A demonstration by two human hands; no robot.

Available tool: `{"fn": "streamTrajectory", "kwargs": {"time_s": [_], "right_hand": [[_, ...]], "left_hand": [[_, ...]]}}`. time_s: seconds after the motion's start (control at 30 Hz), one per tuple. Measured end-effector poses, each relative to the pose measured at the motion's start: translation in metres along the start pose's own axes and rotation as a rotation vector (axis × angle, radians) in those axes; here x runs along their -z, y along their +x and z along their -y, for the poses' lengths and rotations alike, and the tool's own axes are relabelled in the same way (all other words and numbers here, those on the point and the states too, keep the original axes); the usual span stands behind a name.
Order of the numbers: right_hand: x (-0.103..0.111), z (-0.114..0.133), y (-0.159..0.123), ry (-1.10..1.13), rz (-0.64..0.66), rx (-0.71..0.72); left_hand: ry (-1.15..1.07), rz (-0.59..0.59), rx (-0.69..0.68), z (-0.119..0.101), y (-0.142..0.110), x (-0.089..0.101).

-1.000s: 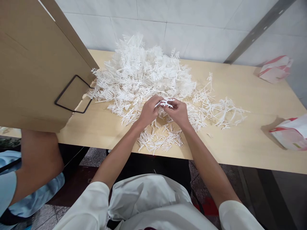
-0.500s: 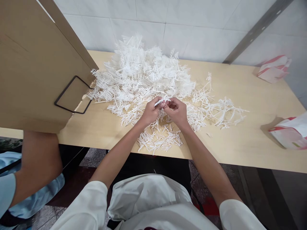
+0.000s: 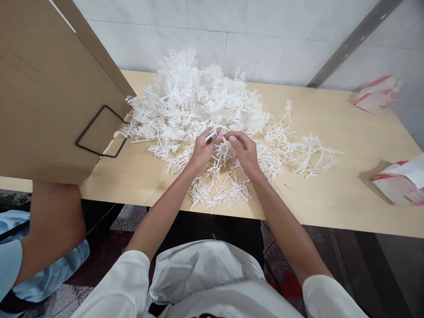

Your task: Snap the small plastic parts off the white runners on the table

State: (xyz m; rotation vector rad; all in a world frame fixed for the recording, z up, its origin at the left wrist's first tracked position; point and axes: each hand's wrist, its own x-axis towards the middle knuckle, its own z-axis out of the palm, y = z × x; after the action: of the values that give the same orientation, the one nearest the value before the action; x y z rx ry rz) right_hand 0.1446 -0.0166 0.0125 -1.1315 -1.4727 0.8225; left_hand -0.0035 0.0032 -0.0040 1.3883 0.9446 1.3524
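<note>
A big heap of white plastic branched pieces (image 3: pixel 198 101) covers the middle of the wooden table (image 3: pixel 331 190). My left hand (image 3: pixel 202 152) and my right hand (image 3: pixel 243 152) meet just in front of the heap. Both are closed in a pinch on one small white plastic piece (image 3: pixel 212 134) held between them, its end sticking up from my left fingers. Below my hands lies a smaller pile of short white sticks (image 3: pixel 220 192) near the table's front edge. Bare thin stems (image 3: pixel 308 152) are spread to the right of my hands.
A large cardboard box (image 3: pixel 49 88) with a black outlined handle mark is held at the left by another person, whose arm (image 3: pixel 53 225) shows under it. Two red-and-white paper bags (image 3: pixel 402 183) (image 3: pixel 377 95) lie at the right. A tiled wall stands behind the table.
My hands have lifted a little toward the heap while working the white piece, which now shows as a shorter bit above my left fingers. The box and the other person stay put.
</note>
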Motion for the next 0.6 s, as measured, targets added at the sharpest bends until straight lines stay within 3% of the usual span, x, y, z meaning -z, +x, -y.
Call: {"fn": "streamTrajectory", "kwargs": {"time_s": [0.17,0.47,0.6], "right_hand": [[-0.003,-0.004,-0.001,0.022,0.066,-0.029],[-0.006,-0.010,-0.002,-0.004,0.084,0.046],[-0.007,-0.006,-0.004,0.064,0.092,0.009]], "left_hand": [[-0.006,0.040,0.017,0.002,0.000,0.001],[-0.087,0.100,0.034,0.005,0.000,-0.001],[-0.217,0.140,0.151,0.007,-0.002,-0.005]]}}
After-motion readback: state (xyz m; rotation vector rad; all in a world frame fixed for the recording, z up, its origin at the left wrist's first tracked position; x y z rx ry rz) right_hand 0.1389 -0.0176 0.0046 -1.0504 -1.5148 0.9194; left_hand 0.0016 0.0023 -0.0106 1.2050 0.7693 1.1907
